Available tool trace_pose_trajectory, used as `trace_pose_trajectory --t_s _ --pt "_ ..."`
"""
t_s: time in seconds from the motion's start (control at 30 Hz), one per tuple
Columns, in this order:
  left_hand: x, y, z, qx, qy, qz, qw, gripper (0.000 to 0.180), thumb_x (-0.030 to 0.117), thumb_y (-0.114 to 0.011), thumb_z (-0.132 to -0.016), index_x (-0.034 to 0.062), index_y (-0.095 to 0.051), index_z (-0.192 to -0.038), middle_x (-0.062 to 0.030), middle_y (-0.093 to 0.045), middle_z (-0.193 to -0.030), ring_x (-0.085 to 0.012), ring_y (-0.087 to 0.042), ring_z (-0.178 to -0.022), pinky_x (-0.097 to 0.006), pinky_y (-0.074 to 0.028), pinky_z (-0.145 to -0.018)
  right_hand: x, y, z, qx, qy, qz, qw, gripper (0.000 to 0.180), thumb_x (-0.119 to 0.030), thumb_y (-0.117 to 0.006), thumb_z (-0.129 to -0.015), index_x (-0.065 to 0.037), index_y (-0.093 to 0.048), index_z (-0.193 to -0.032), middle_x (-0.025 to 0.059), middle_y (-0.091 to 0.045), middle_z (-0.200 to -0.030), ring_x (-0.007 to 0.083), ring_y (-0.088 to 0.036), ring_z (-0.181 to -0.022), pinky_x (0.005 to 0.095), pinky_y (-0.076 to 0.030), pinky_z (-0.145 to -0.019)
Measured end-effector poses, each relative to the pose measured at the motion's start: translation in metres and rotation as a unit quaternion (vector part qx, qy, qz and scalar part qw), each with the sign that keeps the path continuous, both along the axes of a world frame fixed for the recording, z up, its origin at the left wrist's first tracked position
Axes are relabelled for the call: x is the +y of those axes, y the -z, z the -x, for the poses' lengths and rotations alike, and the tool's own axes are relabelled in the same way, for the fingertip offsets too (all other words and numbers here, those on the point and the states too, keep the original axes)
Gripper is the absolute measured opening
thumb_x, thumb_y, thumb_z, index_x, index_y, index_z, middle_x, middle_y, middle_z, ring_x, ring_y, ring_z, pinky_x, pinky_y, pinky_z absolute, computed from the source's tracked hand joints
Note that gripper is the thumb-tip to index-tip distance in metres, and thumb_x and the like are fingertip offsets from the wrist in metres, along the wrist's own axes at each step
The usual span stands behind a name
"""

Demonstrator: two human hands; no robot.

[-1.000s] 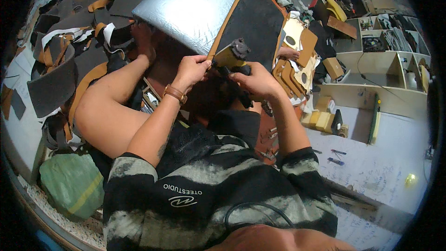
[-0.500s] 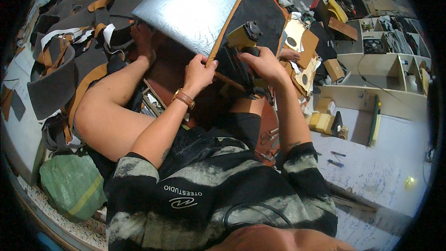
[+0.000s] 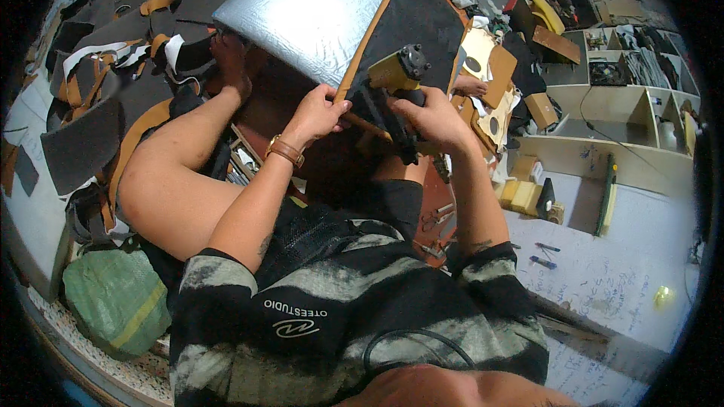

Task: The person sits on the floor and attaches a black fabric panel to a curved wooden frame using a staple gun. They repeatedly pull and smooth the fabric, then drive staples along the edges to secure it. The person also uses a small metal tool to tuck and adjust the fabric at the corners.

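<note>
A: Staple gun point(image 3: 397, 87), yellow body with a black head, sits in the right hand point(image 3: 431, 117) just in front of the chest, its nose pressed to the edge of the upholstered panel point(image 3: 332, 15). The grip there is wrapped tight around the gun's dark handle.

B: And the left hand point(image 3: 320, 111)?

A: Pinched narrow on the panel's brown edge strip point(image 3: 367, 34), right beside the gun's nose. I'd judge it is pulling the covering taut where the tool meets it, which is why the two hands sit so close together.

B: Which way does the gun point?

A: Its long axis runs from lower right, down by the handle, up and to the left; the head faces the seam between the silver sheet and the black fabric side point(image 3: 418, 19). The panel itself leans tilted, its silver face turned up and to the left, the far corner propped among the leather and fabric scraps point(image 3: 113, 68).

B: Is that a third hand on the far side?

A: Yes, another hand point(image 3: 230, 60) grips the panel's far left edge, likely steadying it. A brown wristband point(image 3: 285, 151) sits on the left wrist.

B: Around them?

A: A green sack point(image 3: 113, 301) lies at lower left, open shelf compartments point(image 3: 633, 105) at upper right, and a white tabletop point(image 3: 603, 271) with pens on it to the right.
</note>
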State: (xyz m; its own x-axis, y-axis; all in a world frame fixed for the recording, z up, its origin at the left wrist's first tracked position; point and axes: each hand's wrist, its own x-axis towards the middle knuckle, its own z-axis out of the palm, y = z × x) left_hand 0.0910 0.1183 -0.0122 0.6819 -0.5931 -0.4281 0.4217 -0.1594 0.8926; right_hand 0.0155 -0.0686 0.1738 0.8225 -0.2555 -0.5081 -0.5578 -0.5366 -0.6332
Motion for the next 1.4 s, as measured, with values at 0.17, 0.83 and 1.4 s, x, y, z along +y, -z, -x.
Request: trace_pose_trajectory --t_s 0.17,0.83,1.4 --pt "-0.001 0.001 -0.003 0.023 0.018 -0.052 0.998 0.025 0.016 -0.073 -0.103 -0.0036 -0.059 -0.112 -0.0130 -0.073 -0.095 -0.0192 -0.075 -0.076 -0.036 -0.066 -0.061 0.003 0.033 0.003 -0.005 -0.020 0.027 0.999 0.037 -0.030 -0.075 -0.096 0.001 -0.074 -0.116 0.0024 -0.065 -0.075 0.0120 -0.056 -0.066 0.0319 -0.046 -0.061" --pt "-0.010 -0.042 -0.009 -0.602 0.004 -0.205 0.771 0.043 0.019 -0.058 -0.107 0.0031 -0.060 -0.147 -0.0166 -0.049 -0.164 -0.0467 -0.034 -0.156 -0.064 -0.029 -0.125 -0.150 0.122 -0.041 -0.302 -0.027 0.404 0.863 0.058 -0.027 -0.077 -0.093 -0.031 -0.063 -0.149 0.0121 -0.074 -0.128 0.0364 -0.066 -0.114 0.0480 -0.053 -0.098" --pt "-0.011 -0.046 -0.015 -0.634 0.236 -0.173 0.716 0.072 0.026 -0.078 -0.092 0.0096 -0.052 -0.157 -0.0094 -0.047 -0.167 -0.0328 -0.038 -0.158 -0.069 -0.020 -0.127 -0.044 0.140 0.022 -0.445 -0.202 0.236 0.840 0.050 -0.013 -0.084 -0.080 -0.022 -0.074 -0.128 0.0033 -0.068 -0.143 0.0341 -0.058 -0.130 0.0494 -0.045 -0.109"
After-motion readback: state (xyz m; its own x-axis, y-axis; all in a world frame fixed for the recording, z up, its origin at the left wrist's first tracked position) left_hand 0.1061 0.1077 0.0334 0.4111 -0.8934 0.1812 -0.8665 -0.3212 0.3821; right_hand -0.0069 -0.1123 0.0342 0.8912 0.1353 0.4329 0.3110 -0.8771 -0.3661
